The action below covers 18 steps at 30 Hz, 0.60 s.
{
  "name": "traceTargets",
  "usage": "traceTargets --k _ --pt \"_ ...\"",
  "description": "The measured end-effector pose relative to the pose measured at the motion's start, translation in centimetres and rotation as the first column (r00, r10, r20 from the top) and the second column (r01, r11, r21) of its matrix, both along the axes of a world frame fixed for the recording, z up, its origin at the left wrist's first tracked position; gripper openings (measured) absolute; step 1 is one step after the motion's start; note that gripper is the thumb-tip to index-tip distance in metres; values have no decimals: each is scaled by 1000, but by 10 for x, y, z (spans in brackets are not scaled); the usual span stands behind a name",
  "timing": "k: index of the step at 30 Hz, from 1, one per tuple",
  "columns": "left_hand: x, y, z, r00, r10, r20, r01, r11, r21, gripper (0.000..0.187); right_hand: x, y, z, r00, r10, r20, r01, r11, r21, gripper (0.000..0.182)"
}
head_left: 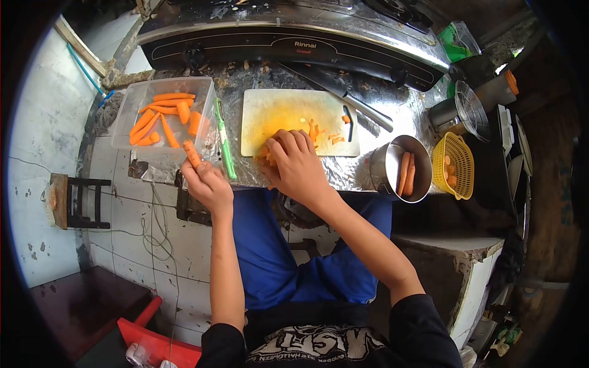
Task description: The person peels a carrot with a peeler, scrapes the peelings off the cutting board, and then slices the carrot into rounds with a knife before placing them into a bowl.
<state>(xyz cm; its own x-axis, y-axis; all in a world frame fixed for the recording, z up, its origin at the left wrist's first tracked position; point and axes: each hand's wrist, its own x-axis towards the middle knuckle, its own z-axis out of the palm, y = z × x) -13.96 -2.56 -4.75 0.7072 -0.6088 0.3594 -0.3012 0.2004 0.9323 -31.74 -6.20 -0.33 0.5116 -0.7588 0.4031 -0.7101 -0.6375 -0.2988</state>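
My left hand [210, 186] is closed around the lower end of a carrot [192, 153], its upper end pointing toward the clear plastic box [121, 110]. Peeled carrots [143, 125] lie inside that box. On the white cutting board [257, 107], my right hand [296, 161] curls its fingers over orange carrot peelings [265, 153], partly hiding them. More peelings [315, 132] are scattered just beyond its fingertips. A slim tool with a bright green handle [228, 161] lies between the box and the board.
A steel pot [378, 168] holding carrots and a yellow basket [459, 153] stand to the right. Behind the board, a long dark-bladed knife [368, 111] lies before a Rinnai stove [245, 50]. A dark blue-handled peeler [350, 126] rests at the board's right side.
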Motion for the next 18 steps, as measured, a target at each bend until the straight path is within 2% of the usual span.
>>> traceTargets --k 3,9,16,18 --pt "-4 0 7 999 0 -49 -1 1000 -9 22 -2 6 -6 999 -23 -23 21 998 -62 43" --pt "-4 -1 10 994 -7 -109 8 1000 11 21 -7 10 -19 999 -32 -37 26 988 -151 37" --pt "-3 0 6 997 -4 -72 4 1000 2 21 -16 22 -18 1000 -28 -10 27 993 -112 35" --pt "-2 -1 6 997 -15 -69 15 1000 -1 21 -21 25 -19 1000 -27 16 27 1000 7 37"
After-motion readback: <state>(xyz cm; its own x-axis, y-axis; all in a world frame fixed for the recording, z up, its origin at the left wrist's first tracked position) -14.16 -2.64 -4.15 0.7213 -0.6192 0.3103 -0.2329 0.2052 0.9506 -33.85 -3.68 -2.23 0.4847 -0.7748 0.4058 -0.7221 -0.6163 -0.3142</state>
